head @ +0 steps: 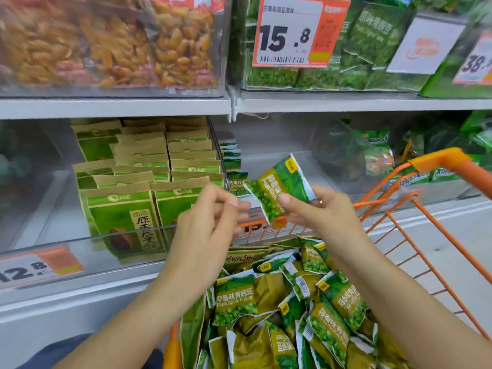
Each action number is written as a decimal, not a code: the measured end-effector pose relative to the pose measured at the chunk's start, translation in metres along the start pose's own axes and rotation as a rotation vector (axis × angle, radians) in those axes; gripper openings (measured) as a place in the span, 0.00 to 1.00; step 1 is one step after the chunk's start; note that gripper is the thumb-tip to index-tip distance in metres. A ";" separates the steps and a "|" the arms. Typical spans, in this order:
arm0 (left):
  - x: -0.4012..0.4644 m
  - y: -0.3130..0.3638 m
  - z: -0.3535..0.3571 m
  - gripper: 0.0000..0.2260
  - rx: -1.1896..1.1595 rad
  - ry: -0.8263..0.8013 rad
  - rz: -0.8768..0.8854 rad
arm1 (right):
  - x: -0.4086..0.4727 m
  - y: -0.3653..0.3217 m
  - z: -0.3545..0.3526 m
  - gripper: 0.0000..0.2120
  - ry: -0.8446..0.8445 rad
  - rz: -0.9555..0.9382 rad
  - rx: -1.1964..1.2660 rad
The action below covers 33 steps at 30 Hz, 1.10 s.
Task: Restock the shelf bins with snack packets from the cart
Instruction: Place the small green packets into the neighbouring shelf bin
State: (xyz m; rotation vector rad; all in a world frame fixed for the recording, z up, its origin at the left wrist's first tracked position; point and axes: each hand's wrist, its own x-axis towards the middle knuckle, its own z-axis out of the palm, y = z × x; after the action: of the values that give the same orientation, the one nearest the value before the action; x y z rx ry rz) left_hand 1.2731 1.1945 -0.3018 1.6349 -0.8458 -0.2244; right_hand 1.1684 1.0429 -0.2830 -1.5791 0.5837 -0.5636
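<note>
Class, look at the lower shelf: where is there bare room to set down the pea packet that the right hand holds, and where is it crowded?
Free: the bare bin floor right of the few standing pea packets. Crowded: the sunflower seed bin and the cart.

The right hand [316,206] pinches a green pea packet [279,187] tilted above the orange cart [436,158], which is heaped with more pea packets [287,310]. The left hand [210,217], fingers curled, hovers just beside it, before a clear shelf bin [127,235] of seed bags [125,219]
</note>
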 end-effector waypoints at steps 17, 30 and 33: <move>0.051 -0.041 -0.029 0.14 0.841 0.161 0.400 | 0.189 0.057 0.069 0.18 -0.173 0.508 -0.542; 0.050 -0.044 -0.030 0.11 0.907 0.152 0.443 | 0.195 0.062 0.075 0.32 -0.003 0.258 -0.618; 0.050 -0.045 -0.030 0.11 0.907 0.158 0.444 | 0.194 0.063 0.075 0.33 -0.064 0.337 -0.591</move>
State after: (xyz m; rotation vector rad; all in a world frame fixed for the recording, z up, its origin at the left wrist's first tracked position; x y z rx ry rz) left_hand 1.3434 1.1867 -0.3199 2.1758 -1.2550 0.6883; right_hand 1.3607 0.9656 -0.3488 -1.9801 1.0058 -0.0794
